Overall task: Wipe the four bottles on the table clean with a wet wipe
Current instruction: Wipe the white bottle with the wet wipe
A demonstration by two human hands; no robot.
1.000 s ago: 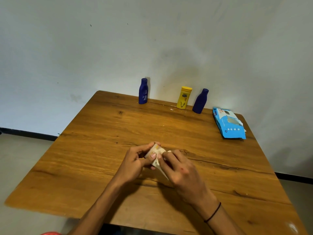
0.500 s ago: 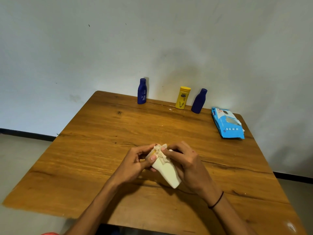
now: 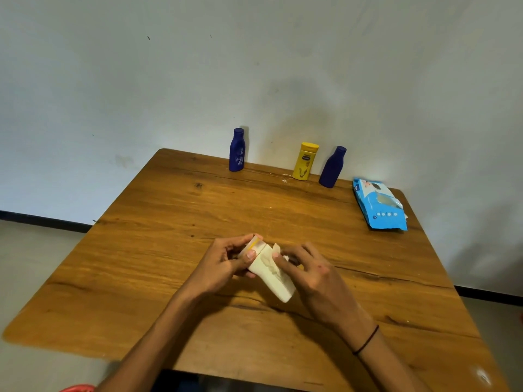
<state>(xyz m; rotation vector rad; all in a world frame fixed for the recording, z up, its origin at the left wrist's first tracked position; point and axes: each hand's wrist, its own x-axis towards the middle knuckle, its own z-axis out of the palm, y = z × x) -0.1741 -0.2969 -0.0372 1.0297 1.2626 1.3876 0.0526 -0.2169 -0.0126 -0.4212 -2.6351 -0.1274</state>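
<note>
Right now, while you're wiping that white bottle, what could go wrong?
1. The white bottle is held tilted above the table by the left hand near its cap; with a wet wipe on it, it might slip.
2. The right hand rubs near the cap, which could pop open.
3. Three bottles stand at the far edge by the wall; reaching for the yellow bottle could topple a blue bottle beside it.

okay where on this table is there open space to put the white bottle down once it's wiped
Bare wood lies left of the left hand toward the table edge, and in the wide band between the hands and the back row. Crowded: the far edge, with blue bottle, yellow bottle, second blue bottle, and the wipes pack at far right.
</note>
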